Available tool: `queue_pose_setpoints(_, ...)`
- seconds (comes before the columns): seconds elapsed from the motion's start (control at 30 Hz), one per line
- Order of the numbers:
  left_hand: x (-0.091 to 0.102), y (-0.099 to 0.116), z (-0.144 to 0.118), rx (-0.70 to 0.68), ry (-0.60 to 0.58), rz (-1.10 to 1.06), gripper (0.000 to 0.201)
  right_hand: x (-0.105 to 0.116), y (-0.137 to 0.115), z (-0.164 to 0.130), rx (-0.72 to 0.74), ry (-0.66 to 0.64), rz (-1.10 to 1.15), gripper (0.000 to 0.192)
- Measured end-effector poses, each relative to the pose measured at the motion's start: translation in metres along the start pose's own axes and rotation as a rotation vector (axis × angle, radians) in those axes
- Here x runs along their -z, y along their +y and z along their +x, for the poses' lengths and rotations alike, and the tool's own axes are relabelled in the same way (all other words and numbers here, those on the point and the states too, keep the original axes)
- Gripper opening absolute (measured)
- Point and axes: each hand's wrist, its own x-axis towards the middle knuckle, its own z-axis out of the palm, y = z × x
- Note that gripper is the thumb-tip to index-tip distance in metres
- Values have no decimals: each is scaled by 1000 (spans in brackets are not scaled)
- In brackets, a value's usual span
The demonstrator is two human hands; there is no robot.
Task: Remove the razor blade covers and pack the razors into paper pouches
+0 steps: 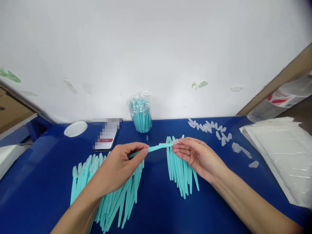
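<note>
My left hand [119, 165] grips the handle end of a thin teal plastic stick [156, 148] held level above the blue table [156, 208]. My right hand [192, 152] pinches a small clear cap [175, 142] at the stick's other tip. Under my left hand lies a large fan of teal sticks [107, 195]. A smaller row of teal sticks [180, 172] lies under my right hand. Loose clear caps [209, 127] are scattered at the back right of the table.
A clear round jar [140, 113] filled with teal sticks stands against the white wall. A phone [107, 136] and a white lid [75, 128] lie at the back left. White plastic bags [280, 152] and a plastic bottle [280, 100] sit on the right.
</note>
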Motion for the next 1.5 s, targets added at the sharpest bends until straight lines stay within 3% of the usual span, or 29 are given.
queue_pose_setpoints(0.17,4,-6,-3,51,73,2,55,-3,1,-4,-13,30,56,21)
queue_pose_setpoints(0.37,-10,-6,-4,79,3,-12,56,-7,4,-13,-24,1,41,23)
queue_pose_setpoints(0.63,-2,-11,-5,84,27,-3,63,-2,4,-13,17,12,54,22)
queue_pose_setpoints(1.03,-32,-9,-6,72,-64,-95,55,-5,9,-22,-25,-68,-57,22)
queue_pose_setpoints(1.27,-12,-20,-2,21,11,10,48,1,5,-16,-3,-25,-10,22)
queue_pose_setpoints(1.5,-5,-22,-1,-256,42,73,29,5,1,-14,-32,-27,39,22)
